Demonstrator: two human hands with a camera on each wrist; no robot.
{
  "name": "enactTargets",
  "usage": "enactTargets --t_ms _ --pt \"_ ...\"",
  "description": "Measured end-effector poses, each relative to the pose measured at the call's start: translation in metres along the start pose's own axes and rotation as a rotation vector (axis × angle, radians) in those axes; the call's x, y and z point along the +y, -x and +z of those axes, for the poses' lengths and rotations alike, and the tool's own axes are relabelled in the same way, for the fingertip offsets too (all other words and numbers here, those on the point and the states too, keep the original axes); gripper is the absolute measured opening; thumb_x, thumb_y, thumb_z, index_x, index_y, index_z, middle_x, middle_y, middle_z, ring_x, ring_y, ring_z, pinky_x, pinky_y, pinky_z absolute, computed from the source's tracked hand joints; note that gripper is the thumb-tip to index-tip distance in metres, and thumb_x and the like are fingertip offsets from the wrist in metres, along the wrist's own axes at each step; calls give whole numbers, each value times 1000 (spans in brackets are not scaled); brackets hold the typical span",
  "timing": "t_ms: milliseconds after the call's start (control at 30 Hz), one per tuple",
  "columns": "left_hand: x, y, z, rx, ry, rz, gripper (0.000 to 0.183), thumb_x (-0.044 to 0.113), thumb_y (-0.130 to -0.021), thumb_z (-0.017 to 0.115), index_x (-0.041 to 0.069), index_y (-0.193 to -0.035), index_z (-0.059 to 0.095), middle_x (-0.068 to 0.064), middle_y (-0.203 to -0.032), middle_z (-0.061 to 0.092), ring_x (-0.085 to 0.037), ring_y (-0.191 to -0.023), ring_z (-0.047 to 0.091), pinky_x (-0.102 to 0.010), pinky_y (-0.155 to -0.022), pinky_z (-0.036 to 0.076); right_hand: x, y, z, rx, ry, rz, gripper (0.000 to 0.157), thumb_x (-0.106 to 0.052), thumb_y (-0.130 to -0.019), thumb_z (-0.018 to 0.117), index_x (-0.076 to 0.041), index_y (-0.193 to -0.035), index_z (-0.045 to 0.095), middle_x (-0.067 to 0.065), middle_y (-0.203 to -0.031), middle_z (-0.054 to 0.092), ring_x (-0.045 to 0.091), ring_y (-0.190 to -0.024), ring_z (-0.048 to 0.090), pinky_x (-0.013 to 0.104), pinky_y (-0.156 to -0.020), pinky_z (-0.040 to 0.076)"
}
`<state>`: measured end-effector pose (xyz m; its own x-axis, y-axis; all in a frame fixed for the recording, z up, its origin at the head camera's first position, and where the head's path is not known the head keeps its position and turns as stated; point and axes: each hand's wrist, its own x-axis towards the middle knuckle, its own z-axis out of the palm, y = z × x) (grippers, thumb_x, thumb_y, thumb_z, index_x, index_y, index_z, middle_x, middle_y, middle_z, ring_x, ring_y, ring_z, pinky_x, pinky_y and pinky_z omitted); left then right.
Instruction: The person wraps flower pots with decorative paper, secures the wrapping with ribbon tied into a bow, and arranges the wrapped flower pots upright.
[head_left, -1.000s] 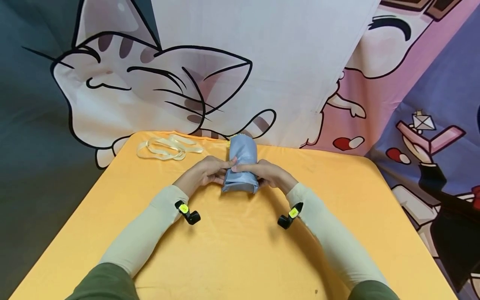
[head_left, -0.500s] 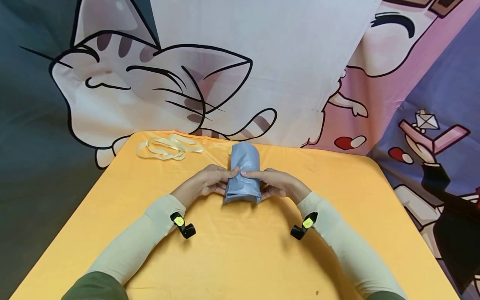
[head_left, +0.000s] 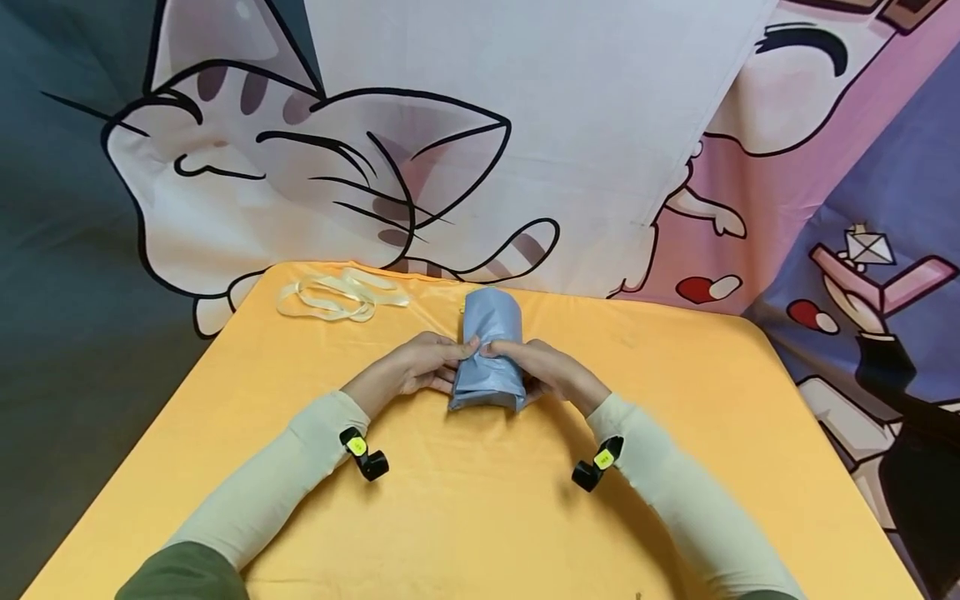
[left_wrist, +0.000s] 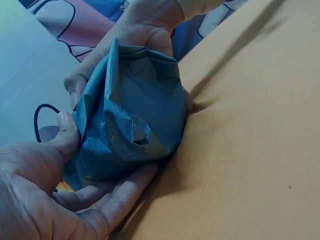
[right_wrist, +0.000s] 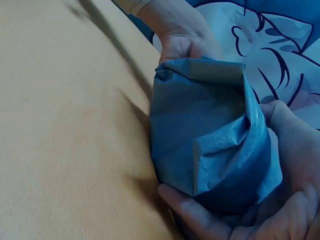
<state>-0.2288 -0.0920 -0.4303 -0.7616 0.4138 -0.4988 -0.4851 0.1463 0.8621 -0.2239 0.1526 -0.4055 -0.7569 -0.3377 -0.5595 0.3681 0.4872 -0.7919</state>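
Note:
A roll wrapped in blue paper (head_left: 491, 317) lies near the far middle of the table, its length pointing away from me. My left hand (head_left: 423, 364) grips its left side, thumb on top and fingers low along the side. From the right, my right hand (head_left: 547, 367) holds it in the same way, and the thumbs nearly meet on top. Both wrist views show the near end of the blue paper (left_wrist: 142, 95) folded in loosely, with creased flaps (right_wrist: 220, 155). What is inside is hidden. A bit of yellow shows at the roll's far left edge.
A pale yellow ribbon (head_left: 352, 286) lies in loose loops at the table's far left. An orange-yellow cloth (head_left: 450, 517) covers the table. Behind it hangs a backdrop (head_left: 600, 150) printed with a cartoon cat. Each wrist carries a small black camera (head_left: 367, 458).
Both hands have drawn the blue roll toward me, mostly in the first half second. The yellow edge at its far end shows less now. The ribbon stays where it was.

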Motion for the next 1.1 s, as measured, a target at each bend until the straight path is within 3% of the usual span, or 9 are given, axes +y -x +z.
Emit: enactTargets --t_ms 300,500,567,633,733,833,900,967,1100 --pt "4 -1 -2 -23 -30 1 49 44 -114 67 -2 -132 62 -14 -118 74 -21 -95 77 -36 -83 70 -3 1 3 47 84 -10 76 -71 -91 78 -3 -125 73 7 -102 75 19 -81 73 34 -68 66" --pt "11 -4 -17 -49 -96 5 64 49 -118 58 -10 -140 63 -20 -122 73 -24 -95 79 -40 -91 71 -5 0 5 71 99 -5 82 -71 -87 79 -3 -130 71 11 -110 77 22 -82 76 38 -67 68" --pt "15 -6 -30 13 -120 50 65 48 -118 57 -13 -137 64 -18 -112 74 -22 -87 79 -39 -86 71 -4 0 6 77 99 -2 81 -71 -85 81 -3 -127 71 11 -107 78 21 -78 76 38 -66 68" --pt "19 -9 -49 134 -225 147 58 44 -118 60 -13 -130 68 -18 -104 74 -22 -80 77 -39 -81 71 -4 1 7 89 105 -2 77 -72 -84 83 -4 -119 74 9 -100 78 19 -73 75 36 -64 67" --pt "19 -21 -89 374 -571 305 38 28 -115 65 -7 -127 73 -20 -111 76 -28 -89 75 -45 -83 67 -2 1 7 89 104 -10 72 -72 -84 84 -7 -114 76 5 -98 76 19 -75 73 35 -64 65" --pt "6 -48 -133 563 -928 355 39 14 -102 63 -2 -134 76 -25 -136 70 -44 -120 67 -57 -98 60 -1 0 8 90 106 -6 70 -73 -84 84 -8 -111 77 3 -96 75 18 -75 73 34 -65 65" --pt "-3 -66 -154 591 -1033 359 47 9 -94 60 -2 -137 76 -27 -141 66 -51 -130 58 -64 -106 55 0 0 8 94 105 -6 69 -73 -84 84 -9 -109 76 3 -96 74 18 -76 72 34 -66 65" --pt "-7 -74 -162 585 -1059 368 46 9 -93 59 -2 -134 78 -28 -141 67 -55 -134 54 -67 -112 50 1 0 8 110 115 -4 67 -73 -84 83 -11 -106 75 2 -95 72 17 -76 71 32 -66 63" --pt "3 -63 -153 598 -965 435 36 10 -97 57 -4 -121 79 -30 -131 70 -54 -130 56 -67 -113 47 1 1 8 129 142 -14 63 -73 -84 82 -12 -98 72 -1 -87 69 14 -72 68 29 -64 60"
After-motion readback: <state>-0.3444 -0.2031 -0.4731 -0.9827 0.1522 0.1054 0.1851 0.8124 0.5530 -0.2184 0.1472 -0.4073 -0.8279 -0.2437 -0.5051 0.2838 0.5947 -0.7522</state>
